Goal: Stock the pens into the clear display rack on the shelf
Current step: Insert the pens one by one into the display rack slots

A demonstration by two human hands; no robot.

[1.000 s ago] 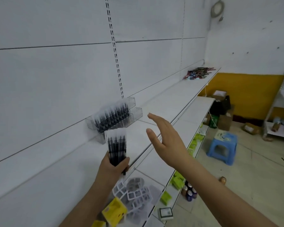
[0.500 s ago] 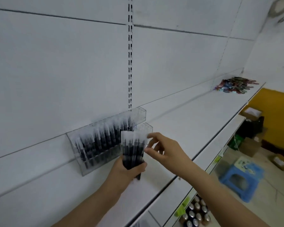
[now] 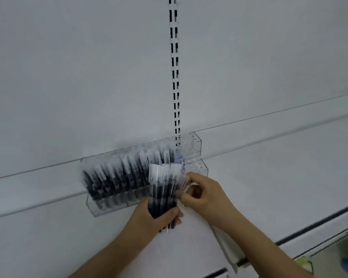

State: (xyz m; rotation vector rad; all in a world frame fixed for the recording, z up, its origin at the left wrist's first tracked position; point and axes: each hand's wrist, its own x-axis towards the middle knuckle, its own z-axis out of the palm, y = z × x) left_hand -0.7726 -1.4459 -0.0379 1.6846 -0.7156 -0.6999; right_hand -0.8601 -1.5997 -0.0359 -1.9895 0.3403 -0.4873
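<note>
Directly before the pen-filled rack [image 3: 141,173], both hands [image 3: 206,194] grip pens [image 3: 163,193].

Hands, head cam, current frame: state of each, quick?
Left hand: closed round a bundle of wrapped black pens, held upright in front of the clear display rack.
Right hand: fingers pinching one wrapped pen at the bundle's right edge.

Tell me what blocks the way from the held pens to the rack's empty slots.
Nothing visible does. The left hand holds the pens just in front of the rack; its empty right end lies open behind the right hand.
</note>
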